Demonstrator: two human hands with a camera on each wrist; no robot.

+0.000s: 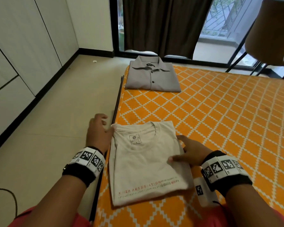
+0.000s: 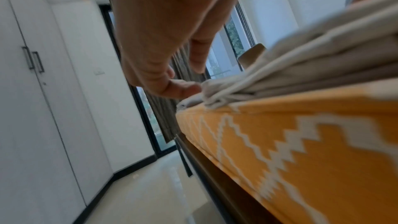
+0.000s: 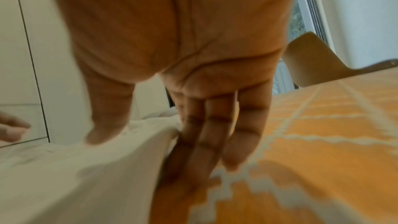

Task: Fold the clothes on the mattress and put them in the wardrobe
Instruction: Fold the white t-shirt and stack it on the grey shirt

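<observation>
Garments on the mattress point(image 1: 220, 112): two, both folded.
- One white T-shirt point(image 1: 146, 166), at the mattress's near left edge.
- One grey button shirt point(image 1: 152, 76), at the mattress's far left corner.

Hands: two, left hand point(image 1: 98, 133) and right hand point(image 1: 192, 153). Chairs: one chair point(image 1: 269, 33), beyond the mattress's far right side.

T-shirt point(image 1: 146, 163) hides right fingertips; wrist views blurred.

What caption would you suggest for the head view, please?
Both hands, left hand and right hand, flank a folded white T-shirt on the orange mattress.
</observation>
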